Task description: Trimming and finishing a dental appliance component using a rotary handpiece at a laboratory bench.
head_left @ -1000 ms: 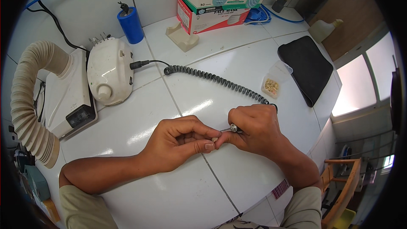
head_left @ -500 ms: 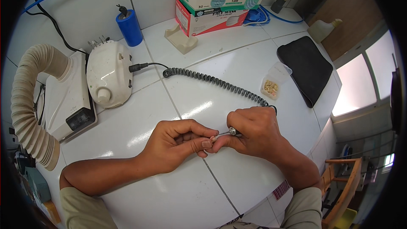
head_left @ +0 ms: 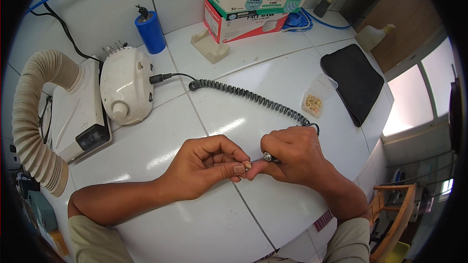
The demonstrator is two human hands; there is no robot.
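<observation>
Just below the end of the coiled cord (head_left: 253, 98), the right hand (head_left: 295, 158) is closed around a handpiece (head_left: 267, 157), its tip at a tiny piece (head_left: 247, 165) pinched shut in the left hand (head_left: 207, 168). That piece looks light, hard and fragile; fingertip grip suits it.

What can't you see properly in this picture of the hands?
All from the head view:
- The small piece pinched in the left hand: fingertips cover it, too small to tell.
- The handpiece body: hidden inside the right hand.
- The small clear tub: its contents are too tiny to identify.
</observation>
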